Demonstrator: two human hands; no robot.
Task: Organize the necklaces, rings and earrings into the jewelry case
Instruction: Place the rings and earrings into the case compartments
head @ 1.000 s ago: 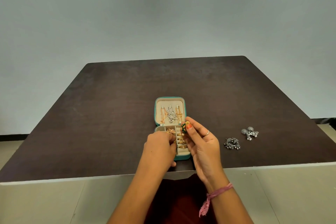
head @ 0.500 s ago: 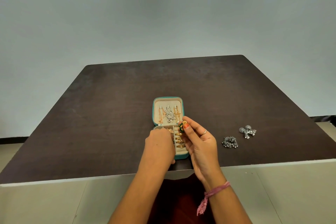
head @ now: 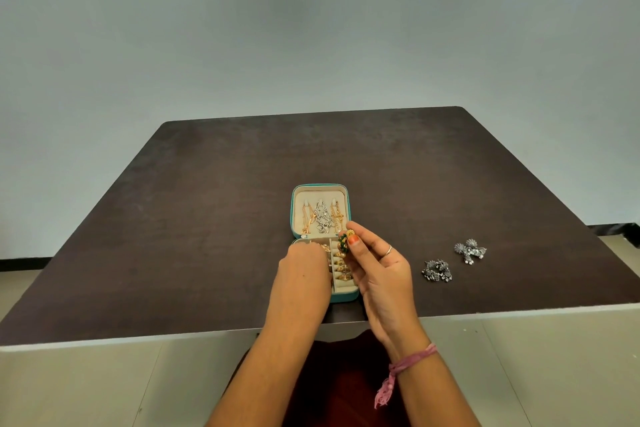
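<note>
A small teal jewelry case [head: 320,188] lies open near the table's front edge. Gold and silver necklaces [head: 322,218] hang in its lid. Gold rings [head: 342,267] sit in the cream slots of its base. My right hand [head: 381,270] pinches a green and gold earring [head: 345,240] just above the case's hinge. My left hand [head: 304,269] rests over the left half of the base with its fingertips down inside; what they touch is hidden. Two pairs of silver earrings, one nearer [head: 437,270] and one farther [head: 470,250], lie on the table to the right.
The dark brown table [head: 207,218] has a pale front edge close to my body. A plain grey wall stands behind it. A pink thread band circles my right wrist [head: 412,362].
Both hands have shifted slightly toward the case's hinge. My right hand still holds the green and gold earring. The silver earrings have not moved.
</note>
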